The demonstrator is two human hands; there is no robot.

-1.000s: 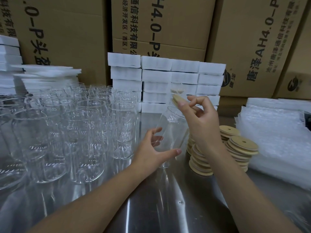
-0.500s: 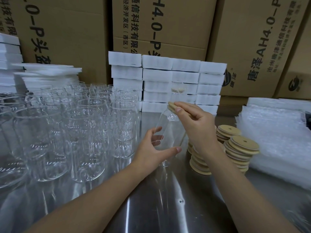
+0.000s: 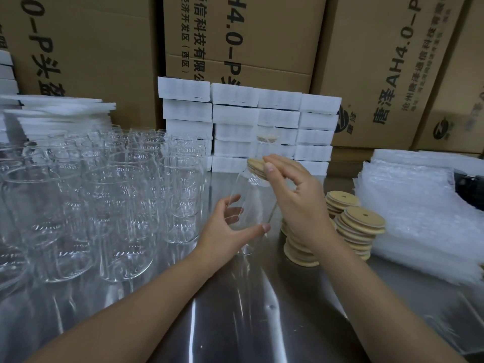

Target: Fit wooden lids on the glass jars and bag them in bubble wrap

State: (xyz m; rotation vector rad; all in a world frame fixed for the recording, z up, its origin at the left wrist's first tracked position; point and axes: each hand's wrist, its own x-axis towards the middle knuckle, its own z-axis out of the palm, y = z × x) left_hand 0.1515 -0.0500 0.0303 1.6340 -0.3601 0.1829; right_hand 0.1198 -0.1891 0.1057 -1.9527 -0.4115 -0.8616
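- Lid point(image 3: 257, 166) hovered off the mouth 1 s ago; now it sits on the jar point(image 3: 251, 203) rim, tilted, above the table point(image 3: 235, 315).
- L hand point(image 3: 227, 229) grip wraps the jar; R hand point(image 3: 298, 205) grip pinches the lid, pressing.
- Prob. bagging next.

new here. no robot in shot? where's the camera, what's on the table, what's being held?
No robot: these are a person's bare hands, filmed by one wide-angle camera worn on the head, looking forward and down. The left hand grips a tilted glass jar; the right hand holds a wooden lid on its mouth. On the metal table: empty jars at left, stacked lids and bubble wrap bags at right, white foam blocks and cardboard boxes behind.
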